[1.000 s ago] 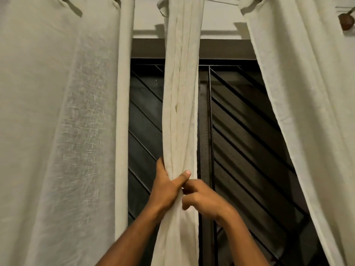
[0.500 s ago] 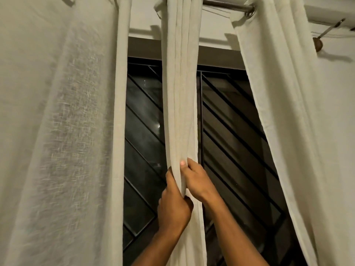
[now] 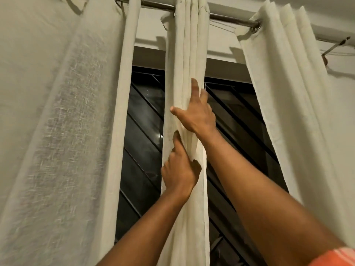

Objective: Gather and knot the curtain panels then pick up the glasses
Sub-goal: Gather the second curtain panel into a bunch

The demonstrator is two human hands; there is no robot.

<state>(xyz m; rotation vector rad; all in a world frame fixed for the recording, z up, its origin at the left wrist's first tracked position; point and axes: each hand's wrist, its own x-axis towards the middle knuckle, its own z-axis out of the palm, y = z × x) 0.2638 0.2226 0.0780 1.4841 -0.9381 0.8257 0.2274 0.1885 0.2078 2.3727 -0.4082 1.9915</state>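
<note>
The gathered cream fabric curtain panel (image 3: 186, 54) hangs at centre. The left hand (image 3: 179, 169) grips its folds. At that hand's 12 o'clock, the right hand (image 3: 196, 116) presses straight fingers against the cloth.

A metal rod (image 3: 226, 18) spans above a dark, diagonally barred window (image 3: 146, 120).

Head-worn view, upward, close before middle curtain (image 3: 185, 54)

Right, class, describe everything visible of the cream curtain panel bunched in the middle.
The cream woven-fabric middle curtain panel hangs from the metal curtain rod, gathered into narrow vertical folds before the dark barred window. The left hand grips it; the right hand rests on it just above. No knot shows.
</note>
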